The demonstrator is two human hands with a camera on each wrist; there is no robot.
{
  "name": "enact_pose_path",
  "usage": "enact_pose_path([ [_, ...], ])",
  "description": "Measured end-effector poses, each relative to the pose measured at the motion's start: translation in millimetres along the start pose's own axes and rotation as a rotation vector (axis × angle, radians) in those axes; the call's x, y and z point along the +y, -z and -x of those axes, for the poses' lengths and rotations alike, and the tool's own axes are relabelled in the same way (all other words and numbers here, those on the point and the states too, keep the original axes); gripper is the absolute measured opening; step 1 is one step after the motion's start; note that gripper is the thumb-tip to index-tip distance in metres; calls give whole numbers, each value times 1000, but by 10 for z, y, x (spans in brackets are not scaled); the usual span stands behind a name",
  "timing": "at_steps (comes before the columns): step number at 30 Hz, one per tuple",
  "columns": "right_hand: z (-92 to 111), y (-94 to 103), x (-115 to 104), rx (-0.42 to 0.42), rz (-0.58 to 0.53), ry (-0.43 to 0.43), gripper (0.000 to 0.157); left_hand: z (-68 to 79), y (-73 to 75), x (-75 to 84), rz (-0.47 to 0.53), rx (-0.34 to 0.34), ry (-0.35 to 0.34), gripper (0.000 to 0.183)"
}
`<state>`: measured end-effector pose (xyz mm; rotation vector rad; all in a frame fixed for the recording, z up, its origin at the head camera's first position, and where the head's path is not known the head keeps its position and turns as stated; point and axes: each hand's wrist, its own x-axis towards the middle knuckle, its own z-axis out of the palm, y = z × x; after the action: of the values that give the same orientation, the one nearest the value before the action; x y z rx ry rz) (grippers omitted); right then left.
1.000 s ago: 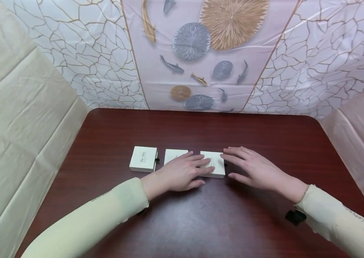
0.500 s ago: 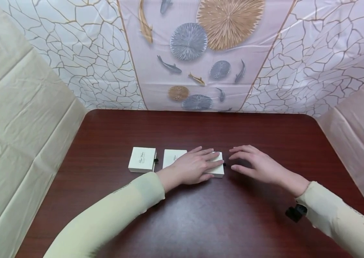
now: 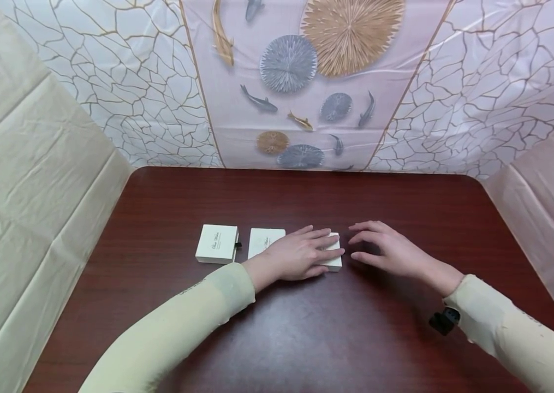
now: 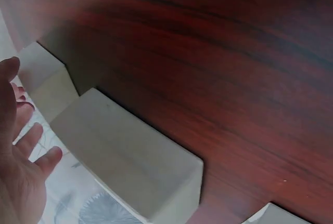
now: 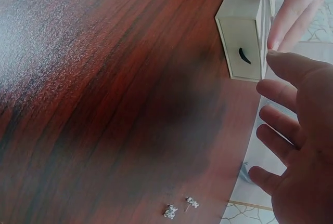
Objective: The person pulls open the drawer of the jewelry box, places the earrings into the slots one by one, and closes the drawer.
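Three small white drawer boxes stand in a row on the table. My left hand point(image 3: 301, 254) lies with spread, straight fingers over the right box point(image 3: 335, 264), covering most of its lid. That box's end face shows a black pull tab point(image 5: 244, 56) in the right wrist view. My right hand point(image 3: 387, 248) hovers just right of this box, fingers relaxed and holding nothing. The middle box point(image 3: 263, 240) is partly behind my left hand and wrist; the left box point(image 3: 216, 244) has printed script and a black tab. Two small sparkly stud earrings point(image 5: 170, 211) lie on the table near my right hand.
The dark red wood-grain table point(image 3: 277, 333) extends around the boxes. A patterned cloth point(image 3: 286, 65) hangs along its back edge, with pale fabric point(image 3: 36, 180) on both sides. A black wrist camera point(image 3: 445, 321) sits under my right sleeve.
My left hand has slid right, from across the middle and right boxes to lie further over the right box. My right hand has drawn slightly away from that box.
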<state>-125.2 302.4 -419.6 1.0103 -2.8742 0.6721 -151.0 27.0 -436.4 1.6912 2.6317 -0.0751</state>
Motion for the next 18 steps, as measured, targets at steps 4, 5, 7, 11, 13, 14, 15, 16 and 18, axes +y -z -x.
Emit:
enact_pose_path([
  [4,-8,-19,28,-20,-5,-8,22,3,-35,-21,3,4,-25,54],
  [5,-12,-24,34,-28,-9,-13,21,5,-44,-24,6,3,-27,54],
  [7,-22,-35,46,-40,-14,-20,21,7,-59,-29,13,2,-32,54],
  [11,-51,-63,60,-47,-14,-19,19,14,-84,-34,0,12,-42,53],
  [13,-71,-79,67,-43,-13,-12,18,17,-94,-36,-15,20,-46,53],
  [14,-82,-88,70,-42,-14,-8,18,18,-99,-37,-22,23,-47,52],
  [15,-94,-99,74,-42,-14,-4,17,19,-103,-39,-28,26,-47,52],
  [16,-107,-111,80,-41,-15,2,17,21,-106,-40,-31,26,-47,52],
  [18,-132,-137,90,-42,-18,16,16,26,-106,-41,-39,27,-46,52],
])
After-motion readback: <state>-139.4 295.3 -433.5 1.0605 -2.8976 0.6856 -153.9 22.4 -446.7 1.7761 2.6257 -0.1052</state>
